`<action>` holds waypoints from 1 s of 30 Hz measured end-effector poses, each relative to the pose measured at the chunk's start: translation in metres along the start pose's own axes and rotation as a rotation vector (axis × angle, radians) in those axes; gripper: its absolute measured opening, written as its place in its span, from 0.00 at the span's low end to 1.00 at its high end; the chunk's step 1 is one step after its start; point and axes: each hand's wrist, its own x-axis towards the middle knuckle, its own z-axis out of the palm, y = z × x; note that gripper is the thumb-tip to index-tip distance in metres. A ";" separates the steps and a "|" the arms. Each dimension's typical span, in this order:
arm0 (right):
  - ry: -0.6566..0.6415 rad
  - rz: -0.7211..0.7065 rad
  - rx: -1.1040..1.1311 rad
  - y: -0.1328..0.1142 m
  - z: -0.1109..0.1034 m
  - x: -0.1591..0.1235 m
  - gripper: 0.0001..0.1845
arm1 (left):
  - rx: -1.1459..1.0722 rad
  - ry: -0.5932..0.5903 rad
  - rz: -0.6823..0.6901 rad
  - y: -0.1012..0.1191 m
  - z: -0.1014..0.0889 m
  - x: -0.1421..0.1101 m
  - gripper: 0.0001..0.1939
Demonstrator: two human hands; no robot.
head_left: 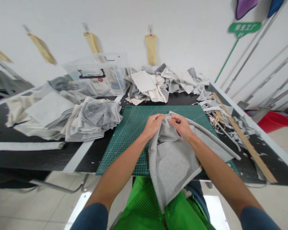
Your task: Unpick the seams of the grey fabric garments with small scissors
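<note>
A piece of grey fabric (176, 159) hangs from both my hands, draped over the front edge of the table and onto the green mesh vest (144, 204). My left hand (155, 125) pinches its upper edge with the fingers closed. Close beside it, my right hand (181, 125) grips the same edge, thumb and fingers pressed together. One part of the cloth spreads out to the right, beneath my right forearm. Under the hands lies a green cutting mat (129, 127) with a grid, partly covered by the fabric.
Stacked cloth pieces (93, 118) lie left of the mat, near a clear plastic box (98, 76). More fabric (156, 83) is heaped behind the mat. On the right are a wooden ruler (247, 140) and cloth scraps (220, 124). A red bucket (275, 123) stands beyond the table.
</note>
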 end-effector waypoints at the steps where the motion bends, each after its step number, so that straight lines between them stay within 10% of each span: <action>1: 0.004 -0.005 -0.004 0.000 0.000 0.000 0.24 | -0.002 -0.003 -0.006 0.000 0.000 0.000 0.19; 7: 0.066 -0.071 -0.119 0.004 -0.006 0.006 0.21 | 0.052 0.018 0.066 -0.003 0.000 0.003 0.16; 12: 0.397 -0.134 -0.663 0.025 -0.043 0.025 0.14 | 0.158 0.166 -0.038 -0.015 -0.014 0.015 0.07; 19: 0.279 -0.080 -1.233 0.061 -0.065 0.038 0.22 | 0.835 0.163 0.026 -0.034 -0.026 0.016 0.07; 25: 0.323 -0.068 -1.309 0.066 -0.065 0.042 0.17 | 0.794 0.441 0.336 -0.008 -0.017 0.008 0.13; 30: 0.305 -0.091 -1.372 0.070 -0.068 0.043 0.17 | 0.547 -0.055 0.641 -0.002 0.010 -0.004 0.13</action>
